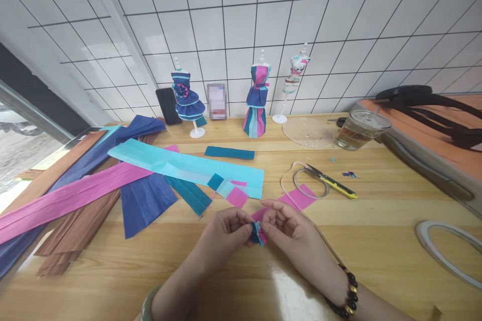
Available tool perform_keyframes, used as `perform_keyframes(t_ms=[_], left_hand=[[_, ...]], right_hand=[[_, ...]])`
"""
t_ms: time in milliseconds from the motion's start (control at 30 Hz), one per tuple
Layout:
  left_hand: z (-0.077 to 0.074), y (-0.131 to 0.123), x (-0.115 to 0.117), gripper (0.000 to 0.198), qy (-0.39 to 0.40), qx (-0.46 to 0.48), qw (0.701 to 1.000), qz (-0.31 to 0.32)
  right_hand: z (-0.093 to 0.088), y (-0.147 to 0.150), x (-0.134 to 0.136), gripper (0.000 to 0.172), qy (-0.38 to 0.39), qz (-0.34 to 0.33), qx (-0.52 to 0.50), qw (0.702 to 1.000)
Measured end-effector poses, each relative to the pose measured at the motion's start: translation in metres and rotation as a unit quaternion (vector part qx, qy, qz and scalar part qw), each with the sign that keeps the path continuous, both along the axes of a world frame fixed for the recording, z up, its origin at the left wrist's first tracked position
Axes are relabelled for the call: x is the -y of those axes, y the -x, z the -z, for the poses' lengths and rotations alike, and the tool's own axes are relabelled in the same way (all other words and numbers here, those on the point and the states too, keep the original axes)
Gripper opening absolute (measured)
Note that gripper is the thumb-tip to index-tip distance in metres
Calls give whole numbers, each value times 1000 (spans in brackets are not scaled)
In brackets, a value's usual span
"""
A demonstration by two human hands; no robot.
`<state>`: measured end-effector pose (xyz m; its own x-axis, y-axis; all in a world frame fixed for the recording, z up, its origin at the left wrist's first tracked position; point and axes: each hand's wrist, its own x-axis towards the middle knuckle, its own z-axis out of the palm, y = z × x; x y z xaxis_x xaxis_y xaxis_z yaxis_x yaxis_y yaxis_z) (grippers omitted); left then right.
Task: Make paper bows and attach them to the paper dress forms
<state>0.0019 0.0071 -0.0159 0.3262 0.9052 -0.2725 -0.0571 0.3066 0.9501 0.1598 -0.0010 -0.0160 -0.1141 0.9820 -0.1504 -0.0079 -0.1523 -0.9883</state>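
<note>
Several brown strips: long wood-grain paper strips [77, 223] lie fanned at the far left of the pale wooden tabletop [376, 220].
Pink band: a long magenta crepe-paper band [68, 196] runs slantwise over the brown strips, with a dark blue crepe-paper sheet [145, 201] just beside its right end.
Light blue band: a wide turquoise paper band [181, 164] lies behind the blue sheet, crossing the pink band's right end.
Back wall: a black phone [168, 106] leans on the white tiles, next to a small dress form in a ruffled blue paper dress [187, 98].
Left hand: the left hand [222, 233] is curled, its thumb and fingertips pinching the left side of a small folded pink-and-teal paper bundle [258, 234].
Paper bundle: held just above the tabletop at the near centre, between both hands.
Right hand: the right hand [289, 228] grips the bundle's right side with thumb and forefinger; a dark beaded bracelet [348, 297] circles its wrist.
Pink squares: flat magenta paper pieces [297, 196] lie just behind the right hand.
Snips: yellow-and-black thread snips [333, 183] lie beyond the squares.
Tape ring: a white tape ring [448, 251] lies flat at the far right.
</note>
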Motion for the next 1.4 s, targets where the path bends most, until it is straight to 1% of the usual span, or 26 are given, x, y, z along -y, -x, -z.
perform_keyframes(t_ms=[167,267,400,500,633,767,867,1000,1167,1333,1400], left_hand=[[-2,1,-1,14,9,-2,1000,-14],[-1,1,-2,12,8,3,1000,-10],[1,1,-2,11,3,1,1000,9],[3,0,-1,9,-1,-1,1000,17],[3,-2,0,7,0,-7,1000,14],[2,-2,0,7,4,-12,1000,10],[2,-1,0,10,6,2,1000,14],[4,-1,-1,15,13,26,999,28],[4,0,0,18,20,44,998,38],[1,-2,0,27,72,59,996,18],[2,-2,0,29,75,57,995,22]], right_hand=[[-2,1,1,41,0,9,-2,1000],[-2,0,1,41,0,8,-4,1000],[-4,-2,1,37,5,-16,-22,1000],[-6,-2,2,38,11,-38,-49,998],[-2,0,3,38,15,-47,-47,998],[2,1,3,38,13,-38,-33,999],[1,0,1,40,14,-17,-34,999],[-1,-1,-1,40,28,-3,-60,998],[-1,-1,-1,40,47,-3,-86,995],[0,1,0,42,36,-14,-63,997],[0,2,1,41,31,-19,-61,997]])
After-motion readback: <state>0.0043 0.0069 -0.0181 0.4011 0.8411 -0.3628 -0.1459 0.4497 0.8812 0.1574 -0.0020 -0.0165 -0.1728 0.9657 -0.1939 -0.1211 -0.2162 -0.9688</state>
